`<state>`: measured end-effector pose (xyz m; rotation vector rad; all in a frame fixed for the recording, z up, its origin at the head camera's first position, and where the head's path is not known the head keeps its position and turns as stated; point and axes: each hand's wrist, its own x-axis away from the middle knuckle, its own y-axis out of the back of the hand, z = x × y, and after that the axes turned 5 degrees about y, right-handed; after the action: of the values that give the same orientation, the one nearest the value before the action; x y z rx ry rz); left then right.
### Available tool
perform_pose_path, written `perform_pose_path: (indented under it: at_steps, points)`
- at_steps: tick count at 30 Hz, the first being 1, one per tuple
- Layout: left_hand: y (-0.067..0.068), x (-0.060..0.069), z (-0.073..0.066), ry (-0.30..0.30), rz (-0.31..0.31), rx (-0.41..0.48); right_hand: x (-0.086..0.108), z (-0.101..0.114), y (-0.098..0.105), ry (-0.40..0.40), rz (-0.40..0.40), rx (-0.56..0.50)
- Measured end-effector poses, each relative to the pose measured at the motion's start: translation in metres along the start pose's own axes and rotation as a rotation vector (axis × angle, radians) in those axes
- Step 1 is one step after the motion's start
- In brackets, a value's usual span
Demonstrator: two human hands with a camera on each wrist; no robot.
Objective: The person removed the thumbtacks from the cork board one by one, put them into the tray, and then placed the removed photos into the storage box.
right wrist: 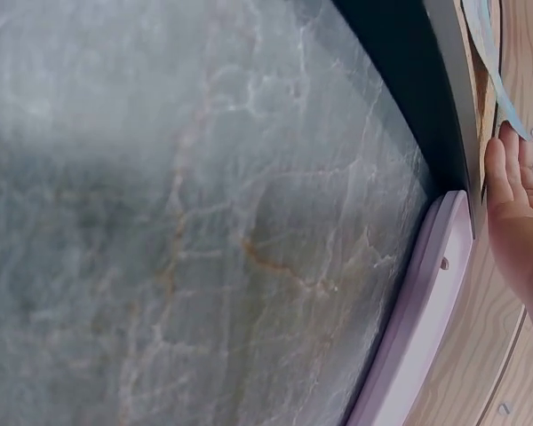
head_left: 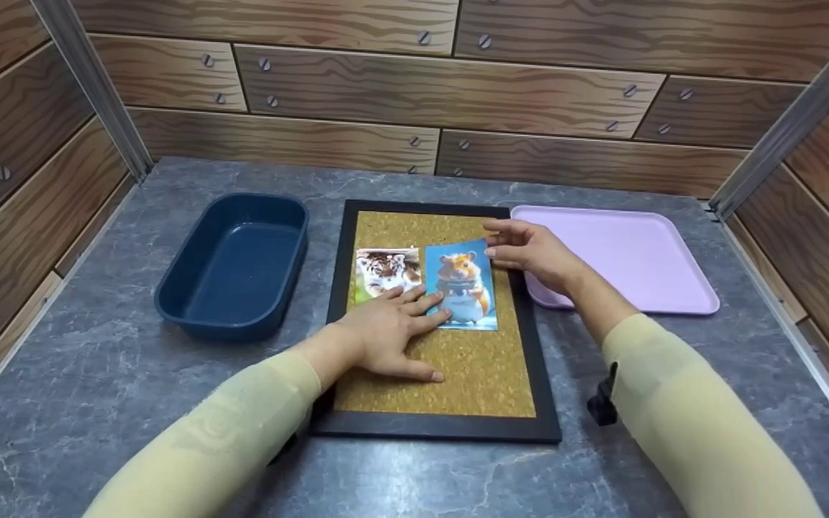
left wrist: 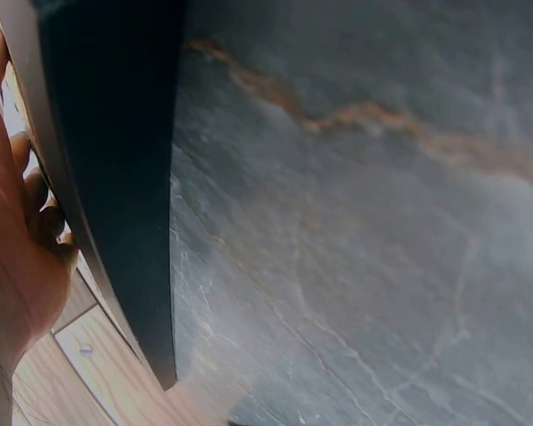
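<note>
Cork, mottled gold, fills the black-framed board near the middle of the grey bench. On its upper half, the hamster card lies toward the right edge, with the tiger card beside it toward the left. The left hand is spread flat, fingertips over the hamster card's lower left part and the tiger card's lower part. The right hand bends its fingertips at the hamster card's top right corner; whether it pinches anything there, I cannot tell. That corner stands off the cork, so a tug could crease it or swing the card crooked. If the left fingers slid, both cards could shift together. The thin cards would probably curl readily; the cork looks grainy, the frame smooth and square-cornered. Toward the bench's far left corner stands a deep, round-cornered navy tub; toward the far right corner lies a shallow lilac tray.
</note>
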<state>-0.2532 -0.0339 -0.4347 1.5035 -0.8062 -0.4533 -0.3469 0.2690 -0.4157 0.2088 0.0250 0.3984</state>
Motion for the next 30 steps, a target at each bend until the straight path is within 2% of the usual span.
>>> perform_pose_path:
  at_steps: [13, 23, 30]
  points:
    - [0.002, 0.000, -0.003, -0.001, 0.004, 0.001, 0.013, -0.001, -0.002, -0.072, 0.014, -0.041]
    - [0.002, 0.001, -0.001, -0.002, -0.006, -0.004, 0.016, -0.005, -0.008, -0.072, 0.014, -0.091]
    - [0.002, 0.001, -0.001, -0.002, -0.008, 0.003, 0.020, -0.007, -0.009, -0.071, 0.020, -0.082]
